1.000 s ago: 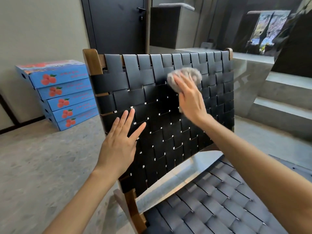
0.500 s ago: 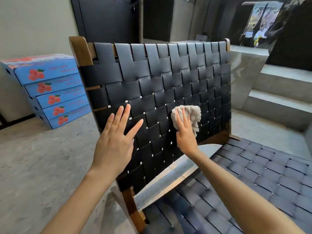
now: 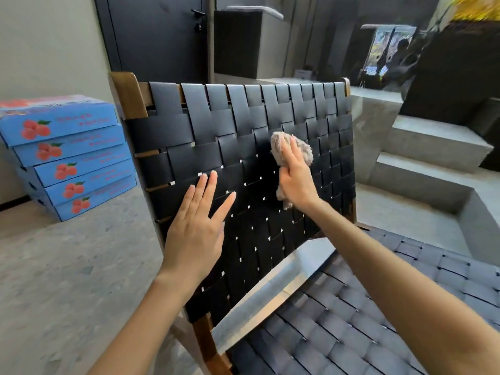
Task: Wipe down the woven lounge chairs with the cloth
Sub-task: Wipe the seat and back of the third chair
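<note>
A lounge chair with a black woven backrest (image 3: 232,125) and a brown wooden frame stands in front of me; its woven seat (image 3: 351,320) fills the lower right. My right hand (image 3: 296,177) presses a crumpled beige cloth (image 3: 303,147) flat against the middle right of the backrest, fingers straight over it. My left hand (image 3: 197,226) lies flat on the weave at the lower left of the backrest, fingers spread and straight, holding nothing.
A stack of several blue fruit boxes (image 3: 70,155) sits on the floor at the left wall. Grey stone steps (image 3: 422,163) rise at the right behind the chair. A dark door (image 3: 157,36) stands behind the backrest.
My right hand and the cloth went down the backrest from near its top, then back up to the middle. My left hand stayed flat on the weave.
</note>
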`<action>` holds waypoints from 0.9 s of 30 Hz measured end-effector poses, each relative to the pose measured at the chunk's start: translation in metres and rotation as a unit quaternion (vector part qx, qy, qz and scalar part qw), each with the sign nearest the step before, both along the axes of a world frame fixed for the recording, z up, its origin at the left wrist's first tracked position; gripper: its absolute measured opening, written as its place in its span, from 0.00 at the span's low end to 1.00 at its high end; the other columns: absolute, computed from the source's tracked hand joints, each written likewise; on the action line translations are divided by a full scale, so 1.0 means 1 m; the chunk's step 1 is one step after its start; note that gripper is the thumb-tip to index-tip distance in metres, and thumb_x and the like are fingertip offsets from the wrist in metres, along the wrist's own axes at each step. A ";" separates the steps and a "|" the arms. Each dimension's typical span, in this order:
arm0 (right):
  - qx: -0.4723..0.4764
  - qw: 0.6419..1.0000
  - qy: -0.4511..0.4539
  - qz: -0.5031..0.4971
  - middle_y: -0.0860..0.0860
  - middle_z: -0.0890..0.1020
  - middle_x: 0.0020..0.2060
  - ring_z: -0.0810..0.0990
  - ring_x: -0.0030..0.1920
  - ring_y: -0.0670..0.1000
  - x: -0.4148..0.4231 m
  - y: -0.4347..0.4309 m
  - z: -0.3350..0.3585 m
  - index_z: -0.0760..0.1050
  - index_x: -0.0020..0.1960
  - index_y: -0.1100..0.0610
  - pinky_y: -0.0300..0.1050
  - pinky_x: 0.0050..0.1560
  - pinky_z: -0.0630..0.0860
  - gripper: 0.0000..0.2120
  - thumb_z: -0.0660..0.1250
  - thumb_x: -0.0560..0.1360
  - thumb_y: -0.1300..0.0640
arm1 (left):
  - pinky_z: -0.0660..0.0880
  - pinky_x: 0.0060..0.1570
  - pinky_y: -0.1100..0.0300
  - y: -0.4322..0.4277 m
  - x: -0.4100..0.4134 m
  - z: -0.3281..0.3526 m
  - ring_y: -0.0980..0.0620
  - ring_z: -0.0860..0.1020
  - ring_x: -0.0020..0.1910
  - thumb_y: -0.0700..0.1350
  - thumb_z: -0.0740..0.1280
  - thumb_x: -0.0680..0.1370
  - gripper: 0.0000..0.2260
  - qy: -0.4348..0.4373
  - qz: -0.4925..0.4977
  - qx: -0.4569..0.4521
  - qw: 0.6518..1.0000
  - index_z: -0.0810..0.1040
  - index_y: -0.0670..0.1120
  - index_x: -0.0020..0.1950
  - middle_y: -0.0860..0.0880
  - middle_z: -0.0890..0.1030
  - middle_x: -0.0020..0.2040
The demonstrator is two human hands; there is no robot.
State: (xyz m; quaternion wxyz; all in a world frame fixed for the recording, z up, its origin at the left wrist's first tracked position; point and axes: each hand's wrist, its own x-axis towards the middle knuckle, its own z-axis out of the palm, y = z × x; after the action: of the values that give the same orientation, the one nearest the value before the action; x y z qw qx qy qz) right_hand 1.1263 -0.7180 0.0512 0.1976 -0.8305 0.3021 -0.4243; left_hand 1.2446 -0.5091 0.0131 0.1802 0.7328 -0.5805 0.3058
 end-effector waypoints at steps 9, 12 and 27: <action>-0.054 0.996 -0.034 -0.056 0.53 0.47 0.78 0.40 0.77 0.56 0.066 -0.025 0.016 0.49 0.79 0.52 0.45 0.74 0.38 0.35 0.52 0.74 0.70 | 0.53 0.74 0.48 -0.014 0.006 0.000 0.42 0.55 0.77 0.40 0.68 0.75 0.27 0.001 -0.029 -0.015 0.999 0.68 0.48 0.73 0.38 0.57 0.77; -0.077 0.995 -0.023 -0.060 0.52 0.49 0.78 0.43 0.78 0.53 0.039 -0.023 -0.041 0.49 0.78 0.55 0.51 0.77 0.42 0.36 0.52 0.73 0.71 | 0.53 0.75 0.47 -0.019 0.005 0.001 0.43 0.54 0.77 0.41 0.68 0.75 0.27 0.002 -0.029 -0.019 0.999 0.68 0.49 0.73 0.38 0.57 0.77; -0.024 0.997 -0.064 -0.029 0.53 0.55 0.77 0.49 0.78 0.51 0.007 -0.023 0.007 0.55 0.77 0.55 0.42 0.76 0.47 0.34 0.54 0.75 0.74 | 0.53 0.75 0.46 -0.039 -0.001 0.009 0.43 0.54 0.77 0.42 0.68 0.75 0.26 0.012 -0.030 0.018 0.999 0.68 0.49 0.73 0.40 0.57 0.77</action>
State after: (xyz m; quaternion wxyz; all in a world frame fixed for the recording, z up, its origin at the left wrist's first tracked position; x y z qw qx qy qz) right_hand 1.1332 -0.7414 0.0587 0.1839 -0.7974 0.3021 -0.4889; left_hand 1.2439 -0.5477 0.0216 0.1826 0.7219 -0.6054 0.2810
